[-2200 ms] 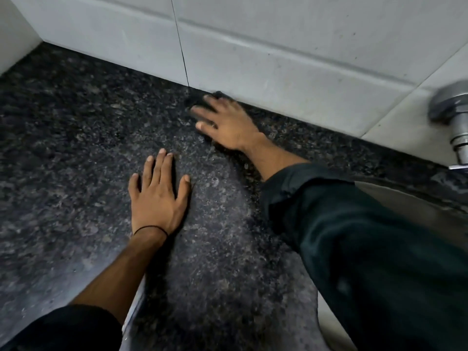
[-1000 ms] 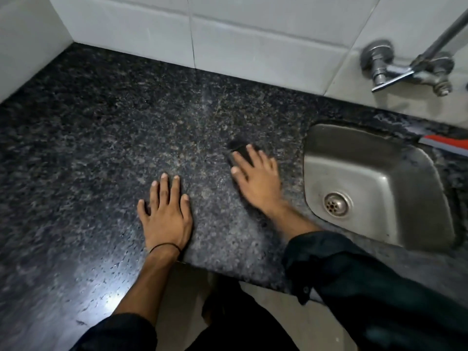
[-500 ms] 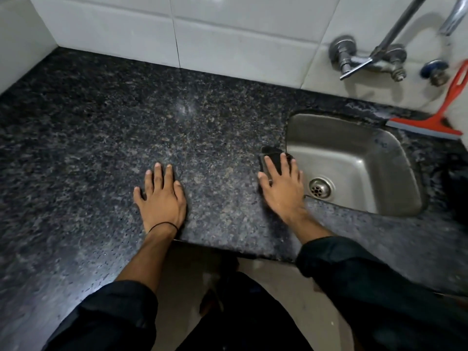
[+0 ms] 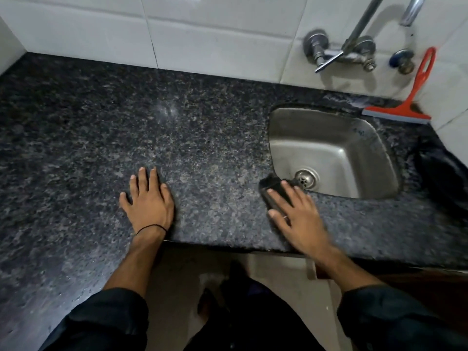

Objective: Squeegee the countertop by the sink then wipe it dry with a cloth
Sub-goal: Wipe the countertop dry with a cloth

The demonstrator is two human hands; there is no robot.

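Two hands on one countertop (image 4: pixel 202 127), dark speckled stone, running away to the left of both hands. Sink (image 4: pixel 374 145), steel, set in just beyond and to the right of the right hand (image 4: pixel 296 219).

Left hand (image 4: pixel 148 198): flat, fingers spread, palm down on bare stone, holding nothing. Likely a brace while the other arm works.

Right hand: flat too, fingers extended and pressing on a dark cloth (image 4: pixel 273 191). It pins the cloth rather than closing around it; judged a wiping press, flat so more fabric meets the stone.

Cloth: bunched, under and ahead of the right fingertips, at the near left corner of the sink rim, one end seemingly lapping over the edge. Long axis runs roughly from the front edge toward the sink.

Squeegee (image 4: pixel 397 114): red, well beyond the right hand behind the sink, blade resting on the stone, handle tilted up against the tiled wall. Untouched now, so the drying step is probably in hand.
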